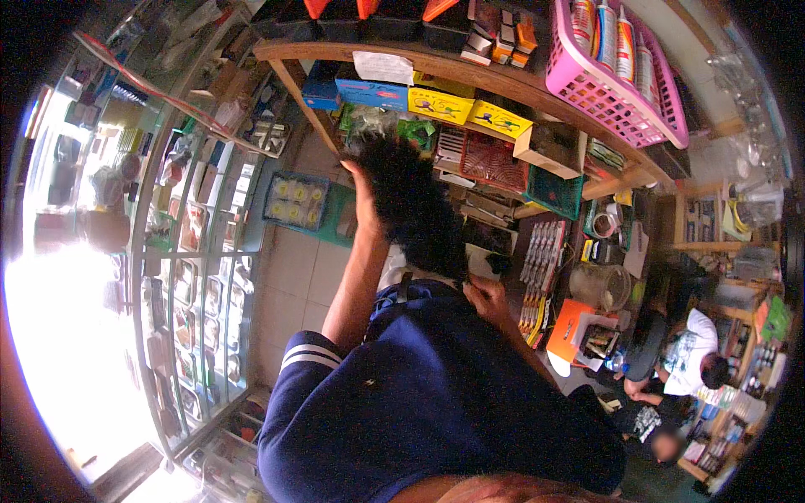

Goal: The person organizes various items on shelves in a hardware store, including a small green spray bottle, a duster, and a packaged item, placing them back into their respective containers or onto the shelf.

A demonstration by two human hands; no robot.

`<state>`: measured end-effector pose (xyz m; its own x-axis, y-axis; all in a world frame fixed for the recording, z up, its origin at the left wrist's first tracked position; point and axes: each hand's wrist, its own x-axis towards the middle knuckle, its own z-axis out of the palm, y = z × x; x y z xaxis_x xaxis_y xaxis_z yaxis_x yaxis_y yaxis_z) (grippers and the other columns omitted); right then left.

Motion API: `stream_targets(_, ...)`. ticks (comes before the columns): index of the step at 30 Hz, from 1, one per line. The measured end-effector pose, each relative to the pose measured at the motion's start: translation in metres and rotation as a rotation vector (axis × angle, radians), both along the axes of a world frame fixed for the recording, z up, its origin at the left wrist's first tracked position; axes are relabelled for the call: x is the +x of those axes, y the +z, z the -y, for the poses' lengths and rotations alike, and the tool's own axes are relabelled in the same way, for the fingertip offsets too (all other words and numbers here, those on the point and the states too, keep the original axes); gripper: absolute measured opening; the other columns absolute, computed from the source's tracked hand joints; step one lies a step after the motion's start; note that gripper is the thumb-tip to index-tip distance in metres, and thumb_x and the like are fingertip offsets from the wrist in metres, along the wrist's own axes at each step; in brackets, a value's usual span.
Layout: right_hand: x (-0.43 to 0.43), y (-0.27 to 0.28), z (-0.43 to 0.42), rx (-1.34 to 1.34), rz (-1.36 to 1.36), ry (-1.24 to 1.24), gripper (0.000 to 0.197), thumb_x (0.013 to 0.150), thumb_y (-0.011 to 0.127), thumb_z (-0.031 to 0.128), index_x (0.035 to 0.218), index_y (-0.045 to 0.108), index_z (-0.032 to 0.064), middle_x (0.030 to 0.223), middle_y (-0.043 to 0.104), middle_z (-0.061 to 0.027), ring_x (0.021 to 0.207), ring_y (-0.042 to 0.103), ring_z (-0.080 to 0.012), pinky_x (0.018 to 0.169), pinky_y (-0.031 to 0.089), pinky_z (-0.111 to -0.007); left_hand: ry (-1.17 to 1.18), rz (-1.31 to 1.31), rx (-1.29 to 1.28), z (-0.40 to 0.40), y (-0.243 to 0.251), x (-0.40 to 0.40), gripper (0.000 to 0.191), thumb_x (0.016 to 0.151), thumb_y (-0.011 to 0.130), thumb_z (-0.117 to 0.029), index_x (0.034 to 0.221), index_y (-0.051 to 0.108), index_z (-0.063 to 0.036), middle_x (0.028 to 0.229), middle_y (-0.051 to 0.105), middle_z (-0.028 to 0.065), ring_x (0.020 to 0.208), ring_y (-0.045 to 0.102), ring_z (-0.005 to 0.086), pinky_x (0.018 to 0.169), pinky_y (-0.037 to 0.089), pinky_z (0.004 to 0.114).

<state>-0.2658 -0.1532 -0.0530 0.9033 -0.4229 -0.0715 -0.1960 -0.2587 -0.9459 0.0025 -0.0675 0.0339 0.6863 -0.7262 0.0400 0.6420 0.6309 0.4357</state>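
Observation:
A black, shaggy object (pixel 415 207), its exact kind unclear, lies between my hands above the waist of my navy shirt (pixel 440 377). My left hand (pixel 368 201) rests along its left side, with the thumb side showing and most fingers hidden behind it. At its lower right edge my right hand (pixel 487 295) has its fingers curled against it; what lies inside them is hidden. White stripes cross my left sleeve (pixel 311 355). Past the upper end of the shaggy object are yellow boxes (pixel 440 105) and a blue box (pixel 371 94) on a wooden shelf (pixel 434 60).
A glass display case (pixel 195 254) with packed goods stands left. On the tiled floor (pixel 289 270) sits a blue tray (pixel 295 201). A pink basket (pixel 619 82) of sealant tubes is upper right. Two people, one in a white shirt (pixel 692 346), are at lower right beside shelves.

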Motion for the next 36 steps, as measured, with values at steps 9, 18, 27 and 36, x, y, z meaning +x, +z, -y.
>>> stream_targets(9,0.003,0.022,0.012,0.291,0.029,-0.159,0.027,0.088,0.055,0.012,0.065,0.045,0.0039,0.056,0.041,-0.0002,0.049,0.038,-0.0076,0.047,0.029,-0.025,0.207,0.439,0.437,-0.001,-0.045,-0.009,0.100,0.070,0.078,-0.028,0.145,0.013,-0.0153,0.137,0.037,0.0140,0.121,0.042,0.0278,0.103,0.033,0.040)
stream_targets(18,-0.040,0.037,0.073,-0.157,-0.029,-0.051,0.022,0.085,0.061,0.016,0.069,0.051,0.0047,0.062,0.049,0.0005,0.058,0.046,-0.0080,0.054,0.036,-0.025,-0.769,0.622,0.760,-0.026,-0.003,0.010,0.055,0.055,0.086,-0.032,0.099,0.067,-0.0031,0.102,0.066,0.0096,0.098,0.059,0.0160,0.093,0.041,0.032)
stream_targets(27,-0.035,0.052,0.075,0.097,-0.233,0.046,0.023,0.085,0.062,0.021,0.072,0.057,0.0029,0.060,0.047,0.0042,0.059,0.045,-0.0056,0.053,0.035,-0.025,-0.440,0.843,0.832,-0.037,0.043,0.000,0.039,0.052,0.089,-0.023,0.080,0.070,-0.0038,0.076,0.068,0.0038,0.069,0.063,0.0094,0.061,0.049,0.027)
stream_targets(36,0.006,0.076,0.051,-0.003,-0.037,-0.043,0.026,0.088,0.056,0.011,0.065,0.046,0.0056,0.055,0.038,0.0043,0.050,0.035,-0.0041,0.046,0.026,-0.025,-0.576,1.005,0.806,-0.023,0.005,-0.037,0.071,0.057,0.083,-0.044,0.113,0.061,-0.0052,0.109,0.064,0.0049,0.108,0.053,0.0164,0.099,0.037,0.034)
